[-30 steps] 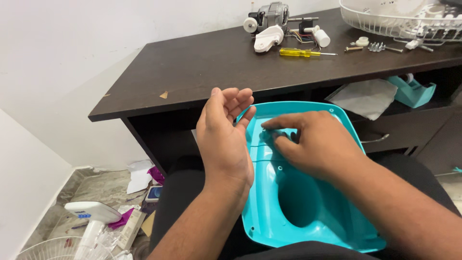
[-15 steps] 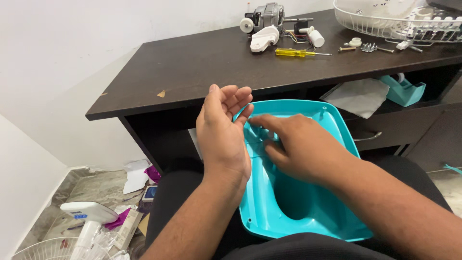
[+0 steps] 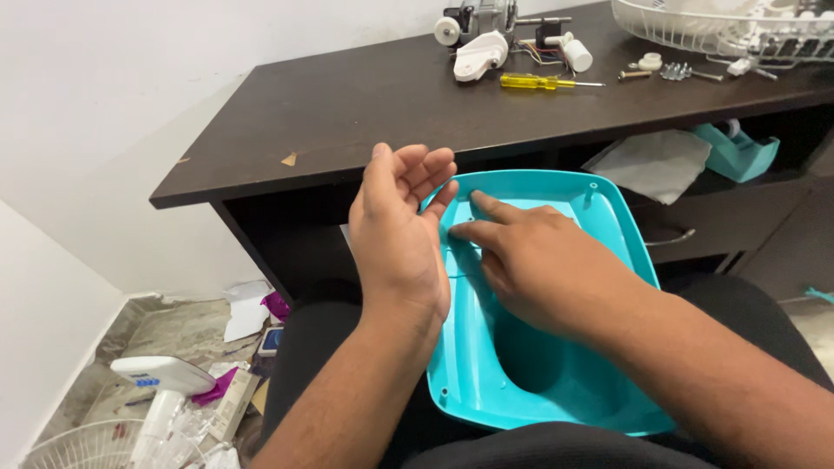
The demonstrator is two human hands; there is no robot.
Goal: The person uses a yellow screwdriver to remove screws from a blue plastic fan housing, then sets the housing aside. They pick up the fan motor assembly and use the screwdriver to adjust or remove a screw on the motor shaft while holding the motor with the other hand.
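A teal plastic cover (image 3: 622, 217) with a deep hollow lies on my lap, its top edge tucked under the dark table (image 3: 347, 113). My left hand (image 3: 395, 239) stands on edge against the cover's left rim, its back towards me and its fingers curled in a cup. Nothing shows in it. My right hand (image 3: 543, 260) lies flat inside the cover, its forefinger and thumb pressed on the cover's upper left part near the left hand's fingertips.
On the table lie a yellow screwdriver (image 3: 534, 82), a small motor (image 3: 482, 17), a white plastic piece (image 3: 479, 56), loose screws (image 3: 673, 69) and a white wire guard (image 3: 721, 22). A grey cloth (image 3: 656, 161) and a teal part (image 3: 738, 148) sit on the shelf below. Clutter covers the floor at left (image 3: 165, 378).
My right hand has slid up and to the left inside the cover, towards the left hand's fingers. The left hand has stayed cupped at the rim.
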